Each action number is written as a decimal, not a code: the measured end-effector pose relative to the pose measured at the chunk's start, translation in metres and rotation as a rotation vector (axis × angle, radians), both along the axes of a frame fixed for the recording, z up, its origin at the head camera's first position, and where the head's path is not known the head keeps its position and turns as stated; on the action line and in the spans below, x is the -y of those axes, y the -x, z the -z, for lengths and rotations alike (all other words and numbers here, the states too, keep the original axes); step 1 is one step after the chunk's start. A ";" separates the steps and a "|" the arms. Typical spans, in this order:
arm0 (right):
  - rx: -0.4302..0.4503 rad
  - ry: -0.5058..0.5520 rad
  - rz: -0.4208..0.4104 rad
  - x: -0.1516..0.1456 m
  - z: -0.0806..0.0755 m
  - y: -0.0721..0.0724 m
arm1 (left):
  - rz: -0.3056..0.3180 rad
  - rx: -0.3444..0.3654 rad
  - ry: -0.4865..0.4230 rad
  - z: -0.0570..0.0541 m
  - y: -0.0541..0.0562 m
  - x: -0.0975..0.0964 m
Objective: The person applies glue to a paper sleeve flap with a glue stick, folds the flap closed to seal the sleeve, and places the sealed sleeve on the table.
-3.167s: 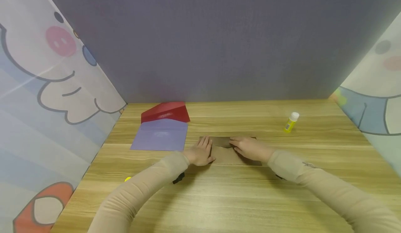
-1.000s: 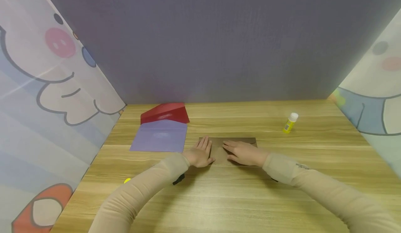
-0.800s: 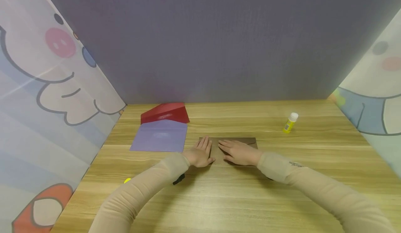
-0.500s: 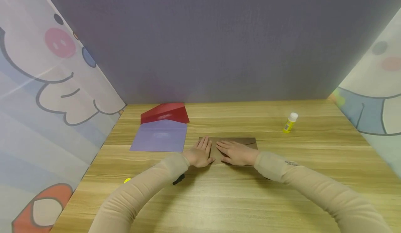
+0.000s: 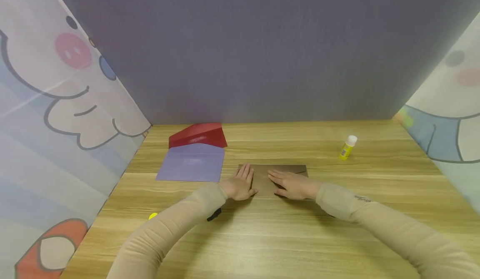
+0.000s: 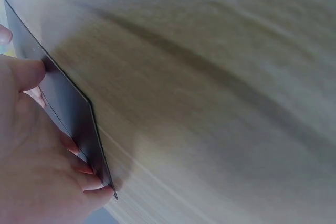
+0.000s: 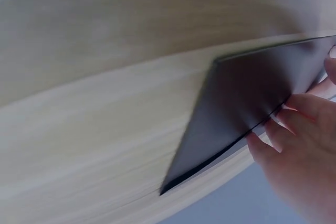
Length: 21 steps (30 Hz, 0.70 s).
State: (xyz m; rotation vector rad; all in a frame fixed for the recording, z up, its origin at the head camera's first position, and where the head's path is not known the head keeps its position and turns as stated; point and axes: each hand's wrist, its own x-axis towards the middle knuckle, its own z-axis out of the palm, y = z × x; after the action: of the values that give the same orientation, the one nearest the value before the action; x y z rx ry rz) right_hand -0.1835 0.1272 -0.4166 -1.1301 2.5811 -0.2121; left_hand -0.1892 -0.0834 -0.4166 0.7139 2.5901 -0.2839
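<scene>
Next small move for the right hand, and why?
I'd slide the right hand toward the right end of the brown envelope, pressing the flap lightly. That end lies uncovered, and the right wrist view shows a dark line along the flap's edge, which may mean a slight lift. The left hand rests on the opposite end.

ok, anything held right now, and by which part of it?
Nothing gripped. The left hand presses the left end of the flat brown paper envelope; the right hand presses right of its middle.
</scene>
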 end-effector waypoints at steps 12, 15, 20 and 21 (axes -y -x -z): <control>-0.004 0.051 0.018 -0.022 0.001 -0.006 | 0.013 0.003 0.003 0.000 0.000 0.001; -0.003 0.068 0.030 -0.029 0.002 -0.005 | 0.012 0.005 0.001 0.001 0.000 0.001; 0.013 0.097 0.050 -0.040 0.003 -0.004 | 0.012 0.004 0.004 0.001 0.001 0.001; 0.010 0.108 0.048 -0.042 0.003 -0.004 | 0.012 0.005 0.008 0.001 0.001 0.001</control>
State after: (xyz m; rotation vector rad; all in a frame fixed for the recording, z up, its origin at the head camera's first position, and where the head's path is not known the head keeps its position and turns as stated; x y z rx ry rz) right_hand -0.1794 0.1688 -0.4196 -1.1016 2.6174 -0.3718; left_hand -0.1898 -0.0843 -0.4180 0.7264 2.5798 -0.2952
